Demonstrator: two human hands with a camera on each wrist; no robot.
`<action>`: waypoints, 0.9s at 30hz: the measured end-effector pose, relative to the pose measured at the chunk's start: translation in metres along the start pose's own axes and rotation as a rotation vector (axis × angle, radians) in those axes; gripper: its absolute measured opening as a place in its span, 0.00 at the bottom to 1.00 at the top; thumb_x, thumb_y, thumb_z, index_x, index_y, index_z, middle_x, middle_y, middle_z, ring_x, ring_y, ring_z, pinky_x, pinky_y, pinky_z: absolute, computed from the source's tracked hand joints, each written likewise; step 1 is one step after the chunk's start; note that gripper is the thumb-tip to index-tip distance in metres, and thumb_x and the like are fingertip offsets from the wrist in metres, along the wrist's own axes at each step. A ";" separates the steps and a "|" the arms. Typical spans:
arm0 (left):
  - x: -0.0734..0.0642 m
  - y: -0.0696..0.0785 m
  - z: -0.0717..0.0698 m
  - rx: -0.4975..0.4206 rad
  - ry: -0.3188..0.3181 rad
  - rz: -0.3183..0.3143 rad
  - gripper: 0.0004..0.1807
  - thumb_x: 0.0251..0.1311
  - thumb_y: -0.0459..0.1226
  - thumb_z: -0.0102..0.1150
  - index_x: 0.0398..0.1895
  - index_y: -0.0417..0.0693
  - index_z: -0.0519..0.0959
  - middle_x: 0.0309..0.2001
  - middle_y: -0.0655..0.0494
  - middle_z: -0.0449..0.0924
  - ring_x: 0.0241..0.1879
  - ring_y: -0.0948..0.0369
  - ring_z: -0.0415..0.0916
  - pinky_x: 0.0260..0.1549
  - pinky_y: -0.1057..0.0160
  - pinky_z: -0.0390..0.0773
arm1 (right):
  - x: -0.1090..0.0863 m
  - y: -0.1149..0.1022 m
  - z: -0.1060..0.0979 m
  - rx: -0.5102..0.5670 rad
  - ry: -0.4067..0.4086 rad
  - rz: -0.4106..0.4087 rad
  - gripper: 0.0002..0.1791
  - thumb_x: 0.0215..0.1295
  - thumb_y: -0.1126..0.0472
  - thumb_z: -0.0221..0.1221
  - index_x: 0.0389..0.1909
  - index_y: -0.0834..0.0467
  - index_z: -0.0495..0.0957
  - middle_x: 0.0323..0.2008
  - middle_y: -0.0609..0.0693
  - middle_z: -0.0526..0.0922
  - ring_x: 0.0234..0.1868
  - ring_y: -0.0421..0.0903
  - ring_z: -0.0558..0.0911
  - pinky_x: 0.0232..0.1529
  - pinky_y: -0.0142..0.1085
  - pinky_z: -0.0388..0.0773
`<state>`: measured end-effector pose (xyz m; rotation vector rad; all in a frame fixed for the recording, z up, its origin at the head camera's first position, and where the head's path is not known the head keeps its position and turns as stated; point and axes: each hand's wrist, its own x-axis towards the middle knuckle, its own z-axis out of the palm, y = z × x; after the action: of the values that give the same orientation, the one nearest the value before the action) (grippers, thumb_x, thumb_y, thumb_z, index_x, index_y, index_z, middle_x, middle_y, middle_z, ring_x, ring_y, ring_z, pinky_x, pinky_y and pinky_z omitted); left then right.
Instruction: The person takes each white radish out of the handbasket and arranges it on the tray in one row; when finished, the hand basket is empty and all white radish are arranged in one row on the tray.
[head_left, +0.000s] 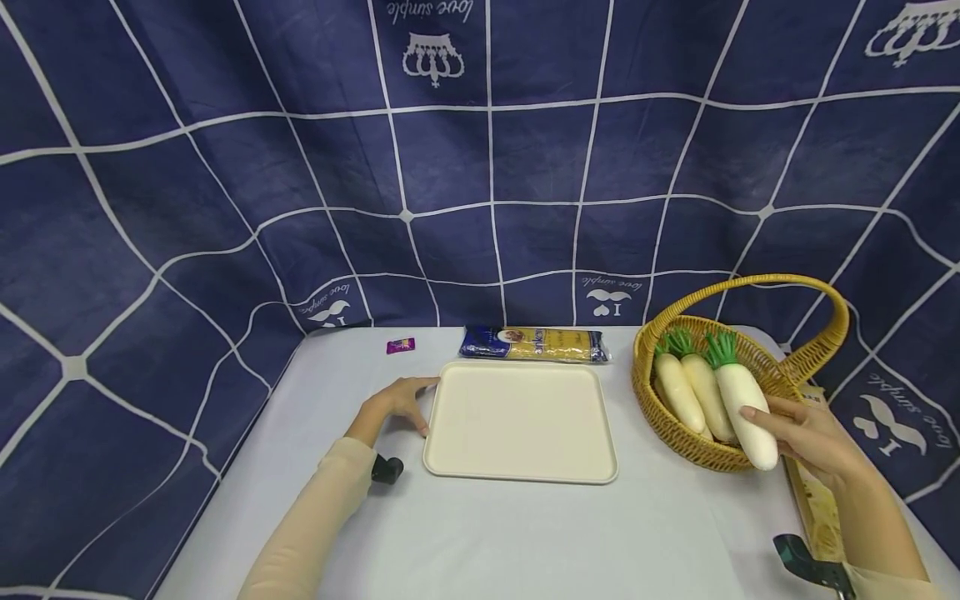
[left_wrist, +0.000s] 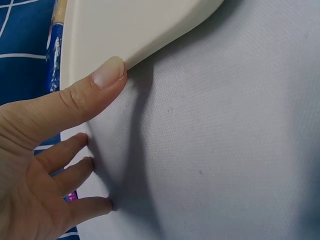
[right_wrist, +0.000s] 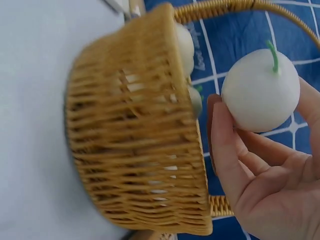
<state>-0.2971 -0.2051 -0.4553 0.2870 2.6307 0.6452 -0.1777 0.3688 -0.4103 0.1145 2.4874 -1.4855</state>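
A white radish (head_left: 744,404) with green leaf stubs is in my right hand (head_left: 813,437), thumb on one side and fingers on the other. It hangs over the near rim of a yellow wicker basket (head_left: 701,450); in the right wrist view its round white end (right_wrist: 260,92) faces the camera. More white radishes (head_left: 678,392) lie inside the basket. At the left side of a cream rectangular tray (head_left: 521,421), my left hand (head_left: 397,402) rests with fingers spread. Its thumb (left_wrist: 107,75) lies against the tray's edge in the left wrist view, the other fingers pointing down at the white cloth.
Behind the tray lies a blue and yellow pasta packet (head_left: 532,343). A small purple packet (head_left: 401,345) is at the back left. Right of the basket, partly under my right arm, is a flat long yellowish board or box (head_left: 821,508). A blue checked curtain (head_left: 525,158) surrounds the table.
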 end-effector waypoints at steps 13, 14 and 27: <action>0.003 -0.003 0.002 0.010 -0.004 0.011 0.60 0.22 0.40 0.82 0.69 0.50 0.62 0.66 0.39 0.62 0.67 0.42 0.57 0.63 0.39 0.59 | -0.024 0.003 0.034 0.180 -0.064 -0.028 0.47 0.68 0.60 0.53 0.69 0.73 0.29 0.54 0.66 0.72 0.41 0.37 0.81 0.43 0.39 0.83; 0.003 -0.003 0.002 0.011 -0.005 0.010 0.60 0.22 0.40 0.82 0.69 0.50 0.62 0.66 0.39 0.62 0.67 0.42 0.57 0.63 0.39 0.59 | -0.025 0.003 0.037 0.181 -0.072 -0.035 0.47 0.68 0.60 0.53 0.69 0.73 0.28 0.55 0.68 0.71 0.41 0.37 0.81 0.43 0.39 0.83; 0.003 -0.003 0.001 0.008 -0.002 -0.006 0.60 0.22 0.40 0.82 0.69 0.50 0.62 0.67 0.40 0.62 0.67 0.42 0.57 0.63 0.39 0.59 | -0.030 -0.008 0.083 0.294 -0.223 -0.187 0.47 0.62 0.69 0.56 0.69 0.70 0.31 0.48 0.50 0.75 0.44 0.45 0.81 0.40 0.45 0.82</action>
<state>-0.2998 -0.2059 -0.4589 0.2822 2.6324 0.6318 -0.1361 0.2940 -0.4332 -0.2265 2.1414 -1.8226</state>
